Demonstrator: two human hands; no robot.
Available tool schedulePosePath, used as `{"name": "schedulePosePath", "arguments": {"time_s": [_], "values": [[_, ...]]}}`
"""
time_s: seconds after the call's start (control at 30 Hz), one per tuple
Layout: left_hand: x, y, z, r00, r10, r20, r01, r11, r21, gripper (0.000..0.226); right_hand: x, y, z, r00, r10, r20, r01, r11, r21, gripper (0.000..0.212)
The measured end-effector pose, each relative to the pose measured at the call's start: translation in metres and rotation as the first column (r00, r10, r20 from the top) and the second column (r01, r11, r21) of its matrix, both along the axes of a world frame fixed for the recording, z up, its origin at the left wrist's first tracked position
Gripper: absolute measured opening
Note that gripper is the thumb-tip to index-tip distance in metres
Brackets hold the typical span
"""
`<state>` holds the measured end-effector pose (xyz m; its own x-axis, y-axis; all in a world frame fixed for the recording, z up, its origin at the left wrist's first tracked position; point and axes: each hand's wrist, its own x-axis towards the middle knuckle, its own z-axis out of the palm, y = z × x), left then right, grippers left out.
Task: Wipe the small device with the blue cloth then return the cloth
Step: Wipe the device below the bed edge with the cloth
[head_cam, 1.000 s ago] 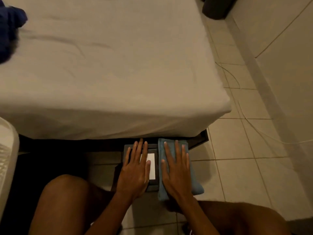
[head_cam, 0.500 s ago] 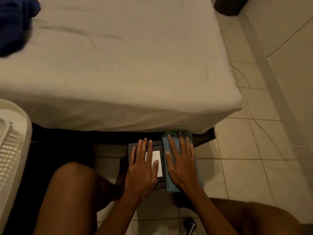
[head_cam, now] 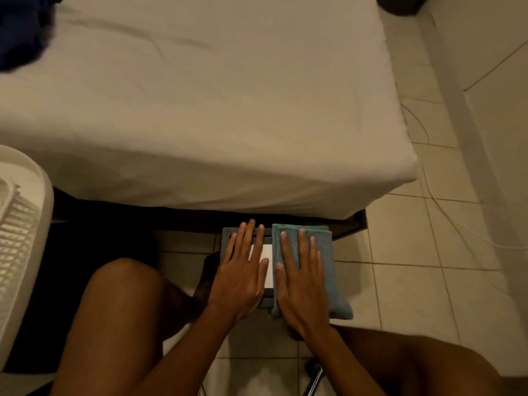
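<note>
A small dark grey device (head_cam: 264, 250) with a white screen lies low in front of me, just below the bed's edge. My left hand (head_cam: 243, 278) rests flat on its left half, fingers straight and slightly spread. The folded blue cloth (head_cam: 327, 252) lies over the device's right side and hangs past it to the right. My right hand (head_cam: 300, 287) presses flat on the cloth with its fingers apart. The two thumbs nearly touch. Most of the device is hidden under the hands and the cloth.
A bed (head_cam: 200, 110) with a pale sheet fills the upper view, with dark blue fabric (head_cam: 20, 27) on its far left. A white slatted plastic object (head_cam: 20, 238) stands at left. A thin white cable (head_cam: 445, 212) crosses the tiled floor at right. My bare knees frame the hands.
Both hands keep their flat places on the device and the cloth. The head view has shifted, so the bed and the white object sit further right in the frame.
</note>
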<state>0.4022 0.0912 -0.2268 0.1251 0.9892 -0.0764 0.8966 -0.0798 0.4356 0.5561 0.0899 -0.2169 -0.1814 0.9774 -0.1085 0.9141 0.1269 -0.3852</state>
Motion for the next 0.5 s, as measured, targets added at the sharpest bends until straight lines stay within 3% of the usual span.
{"name": "schedulePosePath", "arguments": {"time_s": [0.17,0.37,0.5], "values": [[0.000,0.000,0.002,1.000,-0.006,0.006,0.006,1.000,0.011,0.061,0.009,0.043,0.003,1.000,0.024,0.005,-0.023,1.000,-0.018,0.056],[-0.002,-0.001,0.002,1.000,-0.015,0.004,0.015,1.000,0.006,0.061,-0.003,-0.018,-0.002,0.992,-0.120,-0.030,0.120,0.993,-0.005,0.061],[-0.001,0.001,0.001,1.000,-0.003,0.010,0.003,1.000,0.015,0.062,-0.003,0.021,-0.002,0.996,-0.089,-0.011,0.089,0.996,0.029,0.058]]}}
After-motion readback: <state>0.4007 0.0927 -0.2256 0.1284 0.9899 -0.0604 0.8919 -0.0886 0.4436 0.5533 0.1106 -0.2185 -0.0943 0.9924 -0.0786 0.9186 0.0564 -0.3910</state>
